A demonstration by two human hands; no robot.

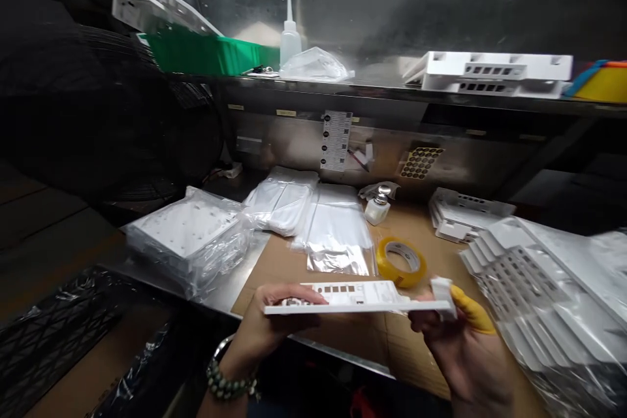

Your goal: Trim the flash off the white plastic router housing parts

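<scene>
Low in front of me, a white plastic panel (362, 305) with a row of square cut-outs is held nearly edge-on. My left hand (272, 320) grips its left end, thumb on top and fingers underneath. At the other end, my right hand (465, 346) is closed round the panel, with a yellow covering on one finger. A small white piece (442, 290) shows by the right fingertips; whether it is cloth or part of the panel I cannot tell. Just beyond the panel lies a roll of yellow tape (402, 262).
Clear plastic bags (337, 219) and a pump bottle (377, 206) stand behind. Bagged panels (186, 235) lie left; stacked panels (529, 287) lie right. Overhead, a shelf (382, 88) carries a green bin (210, 52), a nozzle bottle (290, 42) and more panels (497, 75).
</scene>
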